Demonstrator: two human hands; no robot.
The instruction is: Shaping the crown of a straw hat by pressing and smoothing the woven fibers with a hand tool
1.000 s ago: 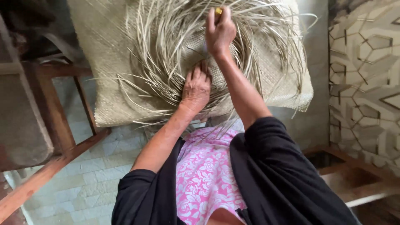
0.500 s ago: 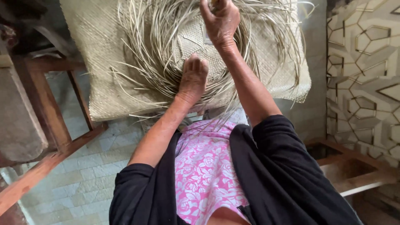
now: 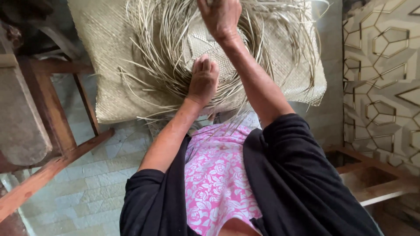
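Observation:
A round woven straw piece (image 3: 210, 43) with many loose strands fanning out lies on a flat woven mat (image 3: 109, 65). My left hand (image 3: 203, 81) rests palm-down on the near rim of the straw piece, fingertips buried among the strands. My right hand (image 3: 221, 15) is raised over the centre of the piece at the frame's top edge, closed in a fist. What it grips is cut off by the edge. Black sleeves and a pink flowered garment (image 3: 216, 175) fill the lower view.
A wooden frame with slanted bars (image 3: 57, 131) stands at the left beside a grey block (image 3: 19, 122). Pale floor tiles (image 3: 87, 192) lie below. A patterned wall panel (image 3: 385, 78) and a wooden ledge (image 3: 372, 179) are at the right.
My right fist has risen toward the top edge, so the small yellowish object poking from it earlier is out of sight. My left hand stays pressed on the weave.

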